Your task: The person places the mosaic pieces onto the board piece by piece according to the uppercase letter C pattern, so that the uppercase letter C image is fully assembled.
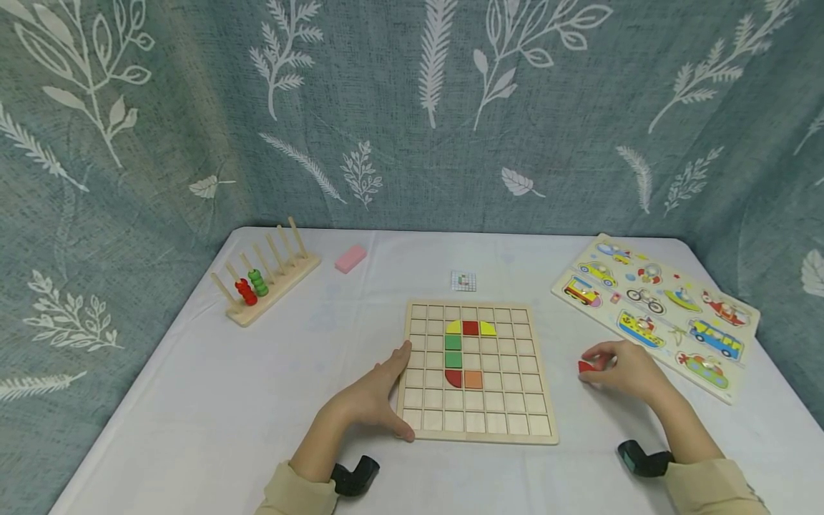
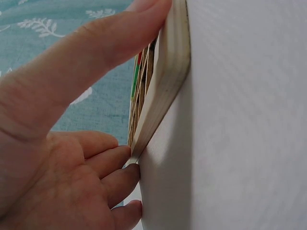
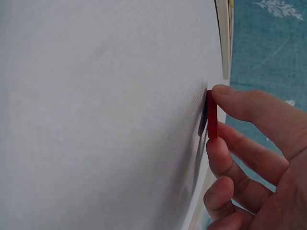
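Leaf-printed blue cloth hung behind the white worktop (image 1: 257, 372), where the square wooden grid board (image 1: 477, 422) lay in front of me with yellow, red, green and orange tiles already seated in its cells. My left hand (image 1: 373, 397) rested against the board's left edge, fingers straight along the wood, thumb at the near corner, holding nothing. My right hand (image 1: 627, 372) had its grip pinched on the small flat red tile (image 1: 586, 367), thumb and forefinger clamped on its thin edges, the piece on edge against the worktop, well to the right of the board and near the wooden vehicle puzzle (image 1: 656, 307). To do this well, I judged I should hold the tile by its edges so its face could drop flat into a cell, and brace the board so it would not slide.
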`<state>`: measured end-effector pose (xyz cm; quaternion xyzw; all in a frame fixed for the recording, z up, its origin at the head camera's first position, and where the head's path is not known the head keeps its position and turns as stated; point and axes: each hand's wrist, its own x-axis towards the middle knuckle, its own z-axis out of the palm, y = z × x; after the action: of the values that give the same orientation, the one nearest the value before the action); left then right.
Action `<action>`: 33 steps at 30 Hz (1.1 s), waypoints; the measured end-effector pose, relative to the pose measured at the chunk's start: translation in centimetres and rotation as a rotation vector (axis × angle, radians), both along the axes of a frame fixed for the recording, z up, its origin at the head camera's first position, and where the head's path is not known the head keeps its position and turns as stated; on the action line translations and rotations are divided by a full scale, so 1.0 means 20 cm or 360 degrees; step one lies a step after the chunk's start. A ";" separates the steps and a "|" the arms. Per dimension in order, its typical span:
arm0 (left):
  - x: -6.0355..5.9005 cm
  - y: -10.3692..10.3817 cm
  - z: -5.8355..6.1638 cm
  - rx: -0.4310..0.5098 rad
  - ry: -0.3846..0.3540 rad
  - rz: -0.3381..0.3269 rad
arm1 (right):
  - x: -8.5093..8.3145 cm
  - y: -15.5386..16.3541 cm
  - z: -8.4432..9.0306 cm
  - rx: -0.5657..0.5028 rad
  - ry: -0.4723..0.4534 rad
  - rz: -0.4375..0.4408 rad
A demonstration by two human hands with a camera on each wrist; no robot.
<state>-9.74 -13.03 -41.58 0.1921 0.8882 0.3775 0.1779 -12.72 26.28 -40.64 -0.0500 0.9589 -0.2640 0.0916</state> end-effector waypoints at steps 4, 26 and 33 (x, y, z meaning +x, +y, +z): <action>0.00 0.00 0.00 -0.0009 0.0005 0.0001 | 0.00 0.00 0.00 0.0000 -0.0005 0.0010; 0.00 0.00 -0.01 0.0002 -0.0002 0.0011 | 0.01 -0.03 0.01 0.0058 -0.0038 0.0051; 0.00 0.00 -0.01 -0.0013 0.0001 0.0017 | 0.00 -0.04 0.01 0.0080 -0.0018 0.0060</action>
<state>-9.72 -13.05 -41.77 0.1868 0.8909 0.3747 0.1764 -12.64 25.49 -40.47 -0.0644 0.9636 -0.2383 0.1031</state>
